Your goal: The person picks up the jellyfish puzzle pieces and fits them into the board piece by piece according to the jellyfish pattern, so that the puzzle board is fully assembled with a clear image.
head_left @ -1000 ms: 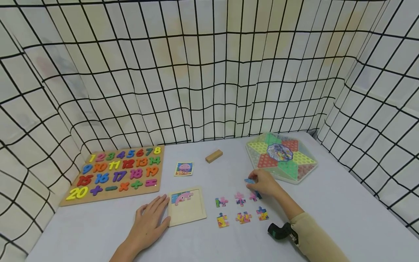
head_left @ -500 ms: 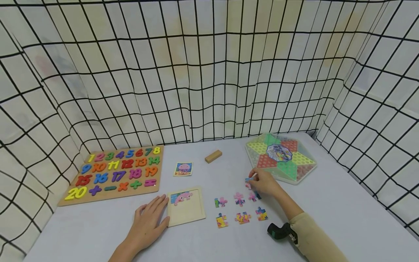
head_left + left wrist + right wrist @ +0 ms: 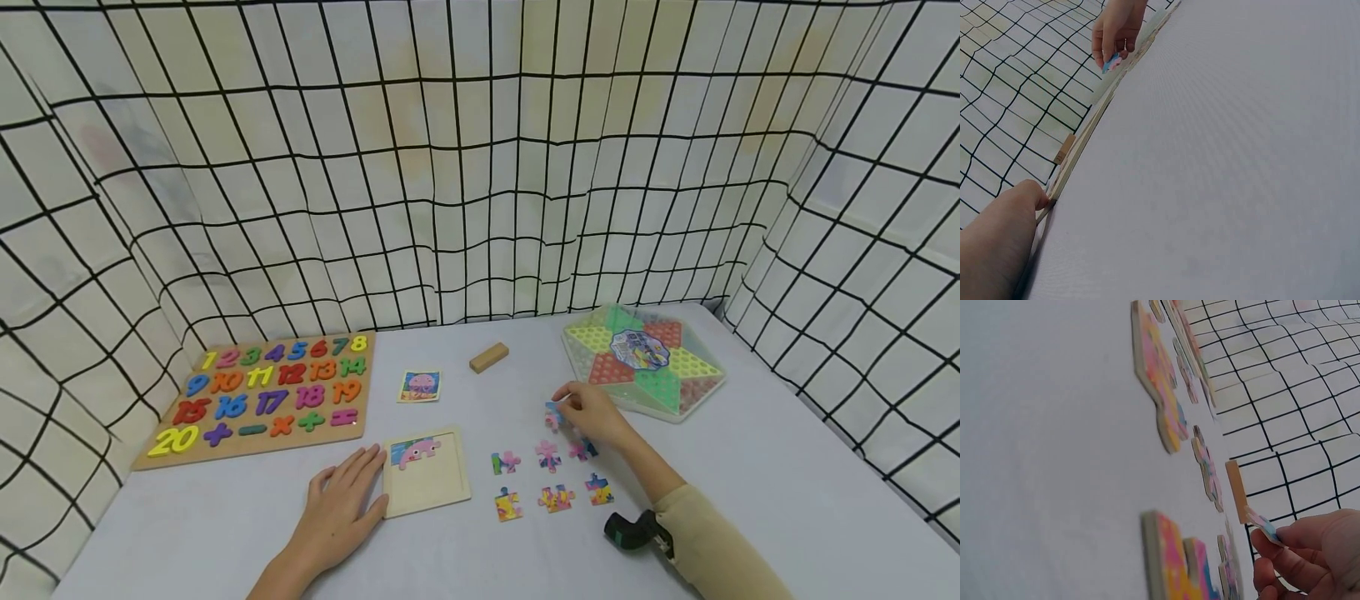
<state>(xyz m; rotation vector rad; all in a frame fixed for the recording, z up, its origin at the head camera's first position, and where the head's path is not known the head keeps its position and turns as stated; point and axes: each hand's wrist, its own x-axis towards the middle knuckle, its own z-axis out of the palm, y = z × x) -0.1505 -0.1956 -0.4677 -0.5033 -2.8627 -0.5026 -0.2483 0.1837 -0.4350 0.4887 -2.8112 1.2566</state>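
Head view: the person's right hand (image 3: 596, 414) has its grip pinched on a small blue-and-pink jigsaw piece (image 3: 552, 415), held just beyond two rows of loose, brightly printed jigsaw pieces (image 3: 557, 499). Three pieces make up the near row and three the far one; the far row's rightmost, close under the right wrist, is partly covered, so its full outline is hard to tell. From the right wrist camera, the held piece sits tilted between thumb and fingers.

The left hand (image 3: 339, 508) has a released grip, its fingers extended, touching the left edge of a square, pale wooden tray (image 3: 442, 487). A pink-and-blue printed section (image 3: 416, 452) lies in the tray's far left corner.

Farther back on the white surface (image 3: 465, 558) are a wooden board with coloured numbers (image 3: 330, 432), a square card with a pink octopus (image 3: 420, 387), a small tan wooden block (image 3: 489, 357) and a hexagonal game board with coloured triangles (image 3: 641, 358).
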